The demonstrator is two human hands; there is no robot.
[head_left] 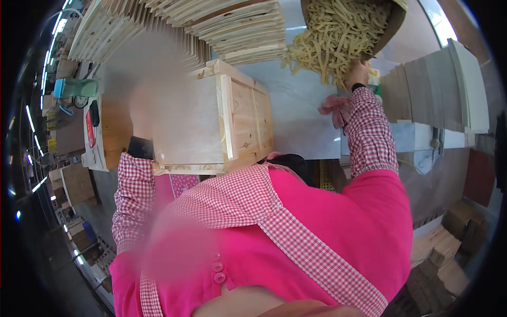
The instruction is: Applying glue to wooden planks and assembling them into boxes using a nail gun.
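A pale wooden box [245, 116] with a framed, knotty side stands on the grey work table in front of me. My left hand [141, 119] is at the box's left side, largely lost in a blurred smudge, so its fingers and anything in them are hidden. Farther right, my right hand [358, 74] reaches to the lower edge of a heap of thin tan strips [338, 37]. Its fingers look curled on some of the strips, partly covered. The strips spill from a brown container [392, 26] onto the table.
Stacked thin wooden boards [237, 31] stand behind the box. A pinkish cloth [334, 104] lies by my right wrist, with a row of pale panels [433, 90] farther right. At the left are a green-blue plastic container [76, 88] and a red-and-black object [91, 127].
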